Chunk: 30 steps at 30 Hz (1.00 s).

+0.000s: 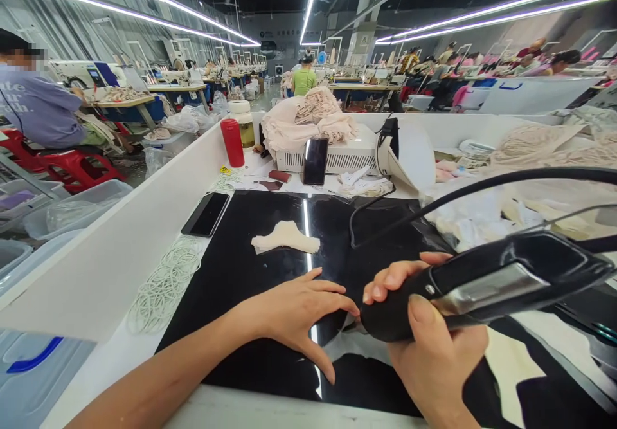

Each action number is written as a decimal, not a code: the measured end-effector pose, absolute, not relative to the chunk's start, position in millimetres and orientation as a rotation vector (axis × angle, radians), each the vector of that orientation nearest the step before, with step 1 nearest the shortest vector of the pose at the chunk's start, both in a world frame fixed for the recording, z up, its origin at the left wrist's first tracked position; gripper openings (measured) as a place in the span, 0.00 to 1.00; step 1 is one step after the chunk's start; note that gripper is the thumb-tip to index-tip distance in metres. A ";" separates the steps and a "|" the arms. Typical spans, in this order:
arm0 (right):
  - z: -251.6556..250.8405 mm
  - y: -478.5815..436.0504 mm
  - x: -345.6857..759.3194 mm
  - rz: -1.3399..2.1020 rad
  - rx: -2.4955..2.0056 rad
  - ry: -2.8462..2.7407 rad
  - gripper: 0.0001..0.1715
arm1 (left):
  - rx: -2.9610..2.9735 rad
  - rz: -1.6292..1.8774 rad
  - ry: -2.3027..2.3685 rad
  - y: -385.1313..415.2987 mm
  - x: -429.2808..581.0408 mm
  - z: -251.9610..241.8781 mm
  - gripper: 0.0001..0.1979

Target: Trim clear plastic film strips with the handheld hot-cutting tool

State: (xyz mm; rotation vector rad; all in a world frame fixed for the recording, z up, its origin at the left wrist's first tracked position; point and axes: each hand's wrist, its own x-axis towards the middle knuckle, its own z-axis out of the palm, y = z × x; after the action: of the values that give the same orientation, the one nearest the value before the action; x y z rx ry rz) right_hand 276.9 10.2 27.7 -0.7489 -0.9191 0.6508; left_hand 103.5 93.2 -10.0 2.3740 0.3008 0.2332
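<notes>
My right hand (429, 345) is wrapped round the black handle of a corded hand tool (506, 278) with a metal strip along its side, held low over the glossy black work mat (270, 223). My left hand (294, 313) lies flat and spread on the mat just left of the tool's tip, fingertips touching a black fabric piece (337, 326). A small cream fabric piece (286, 237) lies on the mat further away.
A black phone (206, 214) and a coil of white elastic (166, 281) lie to the left. At the back stand a red bottle (232, 142), a propped phone (315, 161) and a white box (337, 152) heaped with cream fabric. Other people work at distant tables.
</notes>
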 end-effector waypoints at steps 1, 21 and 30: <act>28.0 10.2 276.0 0.655 -0.752 -0.913 0.18 | 2.375 0.237 0.301 93.2 103.7 -10.5 0.45; 18.5 1.2 263.6 0.752 -0.674 -1.026 0.24 | 2.352 0.314 0.304 92.5 103.6 -19.6 0.49; 44.3 -6.7 286.0 0.649 -0.918 -0.971 0.31 | 2.392 0.372 0.269 95.6 98.1 -17.0 0.17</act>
State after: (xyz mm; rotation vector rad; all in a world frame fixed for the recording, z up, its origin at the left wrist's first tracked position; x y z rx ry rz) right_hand 286.0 -6.7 44.3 -0.9177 -0.9711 0.6486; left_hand 98.1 95.6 -17.0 2.3916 0.2692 0.3716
